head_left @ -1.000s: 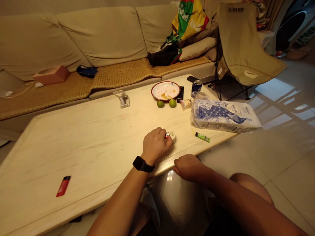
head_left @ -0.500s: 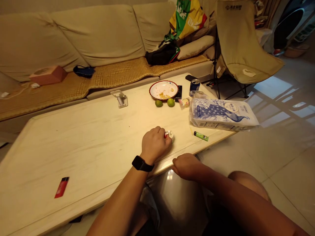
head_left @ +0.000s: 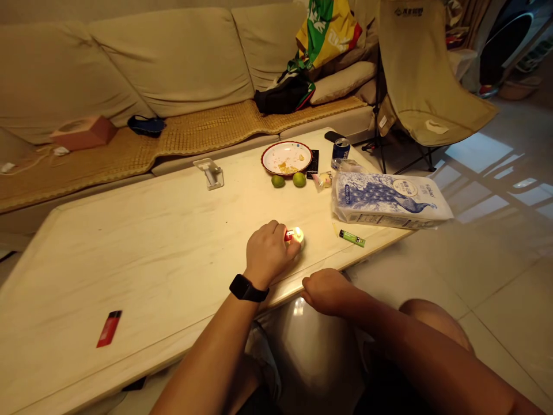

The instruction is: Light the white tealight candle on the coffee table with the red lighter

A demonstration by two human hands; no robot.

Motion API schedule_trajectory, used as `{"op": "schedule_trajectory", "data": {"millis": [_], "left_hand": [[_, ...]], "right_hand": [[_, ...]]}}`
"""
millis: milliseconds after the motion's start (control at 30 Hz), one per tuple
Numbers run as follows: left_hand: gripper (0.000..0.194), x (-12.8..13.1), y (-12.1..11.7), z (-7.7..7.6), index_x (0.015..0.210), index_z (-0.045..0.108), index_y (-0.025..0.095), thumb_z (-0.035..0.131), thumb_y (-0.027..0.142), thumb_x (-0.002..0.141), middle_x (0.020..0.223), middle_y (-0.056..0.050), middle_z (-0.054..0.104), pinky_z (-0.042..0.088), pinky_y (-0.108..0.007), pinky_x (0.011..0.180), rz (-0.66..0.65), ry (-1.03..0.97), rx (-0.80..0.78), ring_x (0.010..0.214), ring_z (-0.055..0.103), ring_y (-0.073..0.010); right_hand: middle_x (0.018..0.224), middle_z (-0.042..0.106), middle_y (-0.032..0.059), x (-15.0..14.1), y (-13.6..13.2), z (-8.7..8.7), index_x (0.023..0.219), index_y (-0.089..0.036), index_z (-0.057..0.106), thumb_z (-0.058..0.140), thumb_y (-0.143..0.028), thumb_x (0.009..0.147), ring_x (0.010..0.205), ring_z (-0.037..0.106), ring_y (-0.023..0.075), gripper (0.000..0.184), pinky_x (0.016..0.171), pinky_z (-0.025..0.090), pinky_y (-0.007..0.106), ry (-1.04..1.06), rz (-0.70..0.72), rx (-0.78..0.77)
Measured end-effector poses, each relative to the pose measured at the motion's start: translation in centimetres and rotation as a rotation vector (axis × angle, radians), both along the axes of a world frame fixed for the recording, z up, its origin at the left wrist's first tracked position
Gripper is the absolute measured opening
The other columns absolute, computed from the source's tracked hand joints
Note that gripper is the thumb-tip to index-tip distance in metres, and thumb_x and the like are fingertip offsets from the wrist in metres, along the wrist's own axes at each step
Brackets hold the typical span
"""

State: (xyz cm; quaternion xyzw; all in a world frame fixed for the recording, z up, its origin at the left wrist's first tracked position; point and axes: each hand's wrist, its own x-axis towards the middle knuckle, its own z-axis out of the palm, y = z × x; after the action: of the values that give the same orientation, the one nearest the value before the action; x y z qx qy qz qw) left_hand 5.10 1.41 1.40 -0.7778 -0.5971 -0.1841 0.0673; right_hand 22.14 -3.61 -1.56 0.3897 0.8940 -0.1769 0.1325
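Observation:
My left hand (head_left: 268, 252), with a black watch on its wrist, is closed round a small red lighter (head_left: 288, 235) on the pale table (head_left: 142, 242). A bright flame glows at the lighter's tip, right against a small white round candle (head_left: 299, 237) on the table top. My right hand (head_left: 328, 291) rests in a loose fist at the table's near edge, and nothing shows in it.
A second red lighter (head_left: 109, 328) lies at the near left. A green lighter (head_left: 352, 237) and a blue-printed pack (head_left: 389, 199) sit to the right. A plate (head_left: 286, 157), two limes (head_left: 286, 180), a can (head_left: 340, 149) and a phone stand (head_left: 209, 172) stand farther back. Sofa behind, folding chair (head_left: 425, 69) right.
A flame has appeared at the lighter in my left hand, lighting the candle beside it. Both hands have stayed almost where they were.

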Motion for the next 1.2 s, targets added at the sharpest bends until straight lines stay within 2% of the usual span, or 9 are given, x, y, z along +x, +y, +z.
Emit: {"op": "schedule_trajectory", "data": {"millis": [200,467,1200], "left_hand": [[0.028,-1.8,-0.7,0.1,0.078,0.056,0.021,0.050,0.046,0.089,0.078,-0.006,0.060,0.039,-0.033,0.065,0.035,-0.078,0.060,0.074,0.053,-0.0195],[0.026,-2.9,-1.2,0.5,0.078,0.054,0.021,0.051,0.044,0.089,0.077,-0.004,0.059,0.040,-0.032,0.065,0.067,-0.115,0.054,0.073,0.054,-0.0185],[0.024,-2.5,-0.9,-0.1,0.080,0.055,0.021,0.054,0.043,0.089,0.078,-0.003,0.058,0.039,-0.032,0.064,0.030,-0.152,0.053,0.071,0.052,-0.0168]], "right_hand": [[0.095,0.075,0.0176,0.0,0.0,0.3,0.103,-0.012,0.070,0.044,-0.038,0.098,0.089,0.071,0.0288,0.037,0.075,0.051,0.037,-0.009,-0.007,-0.007],[0.095,0.075,0.0169,-0.1,0.1,0.7,0.102,-0.013,0.072,0.045,-0.039,0.098,0.089,0.071,0.0293,0.038,0.075,0.051,0.037,-0.024,-0.036,-0.014],[0.096,0.075,0.0176,0.0,0.0,0.6,0.102,-0.013,0.071,0.043,-0.038,0.098,0.090,0.071,0.0286,0.038,0.077,0.050,0.037,-0.014,-0.027,-0.022]]}}
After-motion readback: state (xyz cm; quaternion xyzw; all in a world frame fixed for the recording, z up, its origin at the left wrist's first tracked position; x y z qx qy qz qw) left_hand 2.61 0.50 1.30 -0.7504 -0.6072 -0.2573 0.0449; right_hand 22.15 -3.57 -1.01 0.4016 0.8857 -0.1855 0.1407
